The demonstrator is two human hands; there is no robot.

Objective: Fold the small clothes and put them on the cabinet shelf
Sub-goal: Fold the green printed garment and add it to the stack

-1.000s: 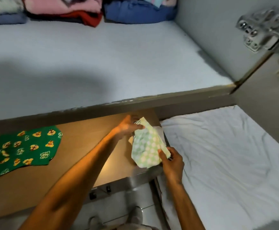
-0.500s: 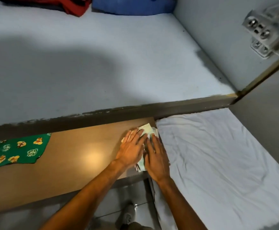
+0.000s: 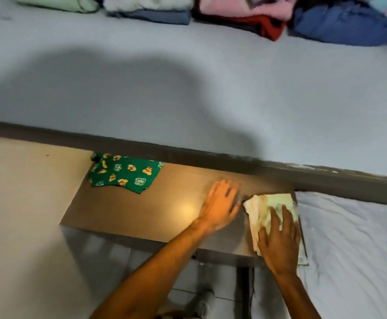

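A small pale green and white garment [image 3: 266, 208] lies folded at the right end of the brown tabletop [image 3: 155, 208]. My right hand [image 3: 280, 240] rests flat on it, fingers spread, covering its lower part. My left hand [image 3: 220, 203] hovers open over the tabletop just left of the garment, blurred by motion. A green garment with yellow cartoon prints [image 3: 125, 172] lies flat at the table's far left, partly under the shelf edge. The grey cabinet shelf [image 3: 187, 88] spans the view above the table.
Folded clothes line the back of the shelf: pale green [image 3: 56, 4], white on blue [image 3: 151, 10], pink on red [image 3: 247, 14], dark blue [image 3: 346, 26]. A white sheet [image 3: 353, 249] lies right of the table. A beige panel [image 3: 22, 203] stands left. Tiled floor shows below.
The view has swung left. My left hand has lifted off the pale garment and moved left over the tabletop, while my right hand stays pressed on it.
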